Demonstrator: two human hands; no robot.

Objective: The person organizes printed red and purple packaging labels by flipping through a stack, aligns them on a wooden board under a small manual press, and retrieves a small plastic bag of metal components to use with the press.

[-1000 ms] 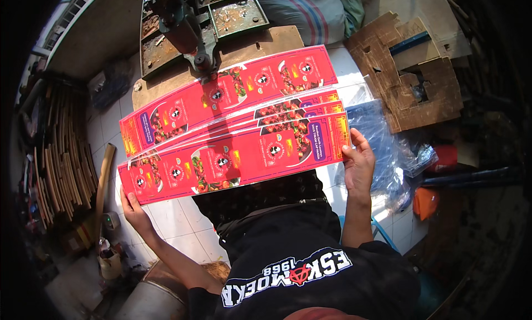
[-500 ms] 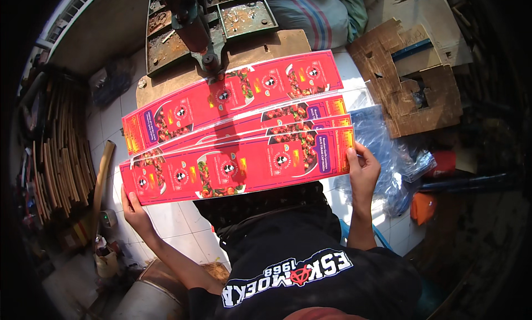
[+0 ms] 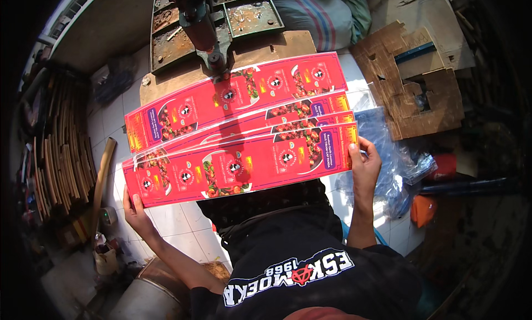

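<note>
A long red printed banner strip [image 3: 260,173] with food pictures stretches across in front of me. My left hand [image 3: 137,213] pinches its lower left end, thumb on top. At the opposite end, my right hand [image 3: 366,164] grips the right edge between thumb and fingers. Beyond it, other red strips of the same print overlap in a fan, their right ends [image 3: 341,105] showing. The farthest strip [image 3: 260,86] lies on the brown board [image 3: 296,42], under the head of a dark upright hand press [image 3: 208,40].
Metal trays [image 3: 252,18] with small parts flank the press. A striped sack [image 3: 316,18] and cut brown boards [image 3: 382,70] are at the far right. Clear plastic [image 3: 377,153] lies by my right hand. Wooden strips [image 3: 64,148] stack at left; a metal drum [image 3: 147,292] stands near my left forearm.
The scene has shifted slightly to the right in view. Both hands keep hold of the front strip, its right end now slightly farther from me.
</note>
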